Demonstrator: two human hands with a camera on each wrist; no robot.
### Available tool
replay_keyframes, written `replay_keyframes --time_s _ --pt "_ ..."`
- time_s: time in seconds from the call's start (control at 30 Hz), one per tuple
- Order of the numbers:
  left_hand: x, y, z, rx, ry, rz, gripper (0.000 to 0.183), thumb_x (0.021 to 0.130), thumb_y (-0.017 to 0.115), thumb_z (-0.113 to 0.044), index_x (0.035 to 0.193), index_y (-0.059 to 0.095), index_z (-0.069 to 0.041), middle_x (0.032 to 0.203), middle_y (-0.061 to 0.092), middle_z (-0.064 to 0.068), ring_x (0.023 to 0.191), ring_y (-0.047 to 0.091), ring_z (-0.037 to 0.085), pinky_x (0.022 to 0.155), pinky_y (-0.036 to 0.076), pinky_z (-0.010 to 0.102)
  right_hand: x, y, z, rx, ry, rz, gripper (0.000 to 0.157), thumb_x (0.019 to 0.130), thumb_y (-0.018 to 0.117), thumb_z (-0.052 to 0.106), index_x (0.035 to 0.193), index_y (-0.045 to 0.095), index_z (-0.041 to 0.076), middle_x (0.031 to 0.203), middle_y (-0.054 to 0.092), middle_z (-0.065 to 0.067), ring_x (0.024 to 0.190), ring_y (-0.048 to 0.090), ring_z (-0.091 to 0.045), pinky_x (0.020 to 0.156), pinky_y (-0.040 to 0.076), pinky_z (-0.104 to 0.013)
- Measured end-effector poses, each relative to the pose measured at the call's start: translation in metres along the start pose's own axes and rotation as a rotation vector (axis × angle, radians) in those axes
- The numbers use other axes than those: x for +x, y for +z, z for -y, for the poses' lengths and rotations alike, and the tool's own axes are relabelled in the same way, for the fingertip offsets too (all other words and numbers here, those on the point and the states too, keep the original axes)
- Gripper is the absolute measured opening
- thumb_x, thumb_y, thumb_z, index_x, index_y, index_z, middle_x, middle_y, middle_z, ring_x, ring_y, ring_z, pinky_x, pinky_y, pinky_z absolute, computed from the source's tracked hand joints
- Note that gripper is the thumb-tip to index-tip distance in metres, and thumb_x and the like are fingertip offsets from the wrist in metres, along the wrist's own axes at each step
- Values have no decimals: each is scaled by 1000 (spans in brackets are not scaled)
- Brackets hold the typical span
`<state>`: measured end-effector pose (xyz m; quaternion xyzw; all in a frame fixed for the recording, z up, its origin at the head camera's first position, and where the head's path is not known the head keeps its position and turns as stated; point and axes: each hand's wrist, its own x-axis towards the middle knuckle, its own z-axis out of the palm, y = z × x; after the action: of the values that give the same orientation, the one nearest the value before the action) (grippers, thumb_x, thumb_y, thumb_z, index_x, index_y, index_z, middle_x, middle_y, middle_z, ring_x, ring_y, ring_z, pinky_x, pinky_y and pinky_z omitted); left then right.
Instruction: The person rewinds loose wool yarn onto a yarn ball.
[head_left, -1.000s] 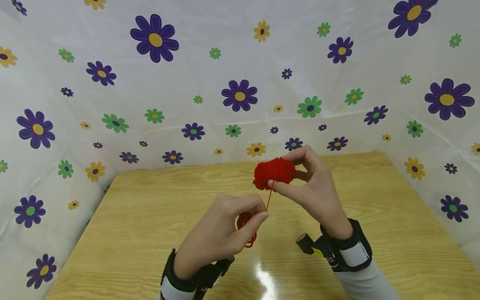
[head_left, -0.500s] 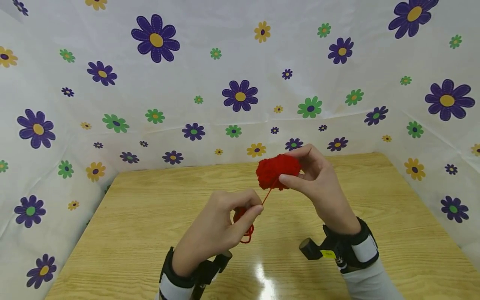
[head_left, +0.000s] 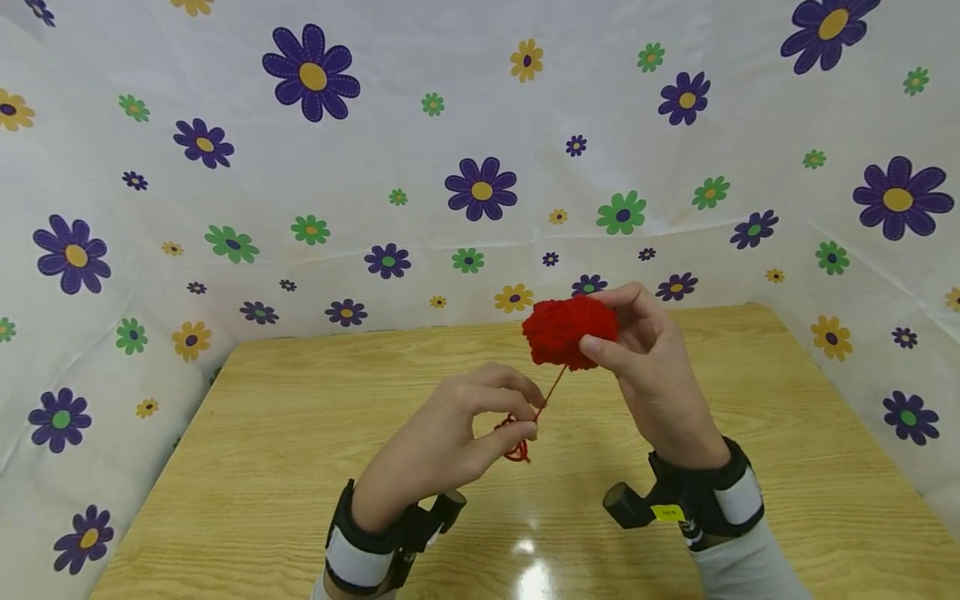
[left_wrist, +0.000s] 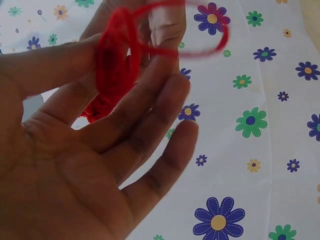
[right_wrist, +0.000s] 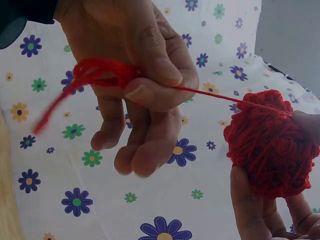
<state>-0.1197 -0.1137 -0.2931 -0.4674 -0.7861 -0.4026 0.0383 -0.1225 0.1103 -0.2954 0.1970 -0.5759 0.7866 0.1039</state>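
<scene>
A ball of red yarn (head_left: pixel 564 333) is raised above the table in my right hand (head_left: pixel 660 367), thumb on its near side and fingers behind it. From the ball a taut strand (right_wrist: pixel 215 95) runs down to my left hand (head_left: pixel 465 425). There the thumb and index finger pinch the strand, and the other fingers extend loosely, as the right wrist view shows. A small looped bunch of yarn (head_left: pixel 517 450) dangles from the left hand's pinch; in the left wrist view these red loops (left_wrist: pixel 117 60) hang beside the thumb.
Under both hands lies a wooden table (head_left: pixel 315 433) with light glare near its front. A white flower-print cloth (head_left: pixel 375 150) hangs behind and along both sides. Each wrist wears a black strap with a camera mount (head_left: pixel 630 504).
The right hand has moved right and slightly up with the yarn ball, turning it a little. My left hand's loose fingers have spread, and the dangling loops have shifted.
</scene>
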Motion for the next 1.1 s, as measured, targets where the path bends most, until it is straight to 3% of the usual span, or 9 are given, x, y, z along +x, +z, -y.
replay_keyframes --time_s 0.1,0.27,0.57,0.7,0.8,0.93,1.1 --pt "1 1 4 16 -22 39 7 89 71 -8 83 72 -12 103 65 -4 102 56 8 86 48 25 0 1 1 7 3 -7 34 89 61 -4 119 54 11 122 55 -16 111 54 -34 90 50 -38" --pt "3 3 10 27 -57 116 6 89 71 -11 85 73 -13 101 65 -6 98 57 7 87 47 24 -2 1 4 36 0 -9 32 90 60 -2 118 54 11 122 55 -15 111 55 -33 89 50 -37" --pt "7 8 30 19 -124 200 4 89 71 -12 88 75 -12 90 64 -8 86 58 6 77 49 23 -4 1 8 113 -8 12 30 90 63 5 118 55 11 120 57 -14 110 53 -31 90 49 -36" --pt "8 8 42 -22 -163 209 7 91 69 -13 87 75 -14 87 64 -10 82 58 6 73 50 26 -6 -1 11 113 9 82 31 90 59 1 119 55 13 120 57 -12 110 53 -30 89 50 -37" --pt "7 5 49 -11 -209 152 10 92 67 -13 86 75 -15 85 65 -11 80 57 6 73 50 28 -7 -4 13 104 41 208 36 88 57 -3 120 56 13 119 57 -12 104 56 -29 81 53 -36" --pt "3 -4 54 40 -251 2 10 92 67 -11 88 75 -14 83 66 -9 78 58 6 74 50 29 -6 -6 13 55 62 386 39 86 65 -4 121 58 13 118 56 -13 101 59 -31 78 54 -43" --pt "-2 -15 53 45 -262 -141 11 92 67 -8 89 76 -12 83 67 -9 76 60 7 73 51 32 -5 -6 10 -43 52 495 40 83 71 -3 119 59 10 117 55 -16 103 58 -37 82 51 -52"
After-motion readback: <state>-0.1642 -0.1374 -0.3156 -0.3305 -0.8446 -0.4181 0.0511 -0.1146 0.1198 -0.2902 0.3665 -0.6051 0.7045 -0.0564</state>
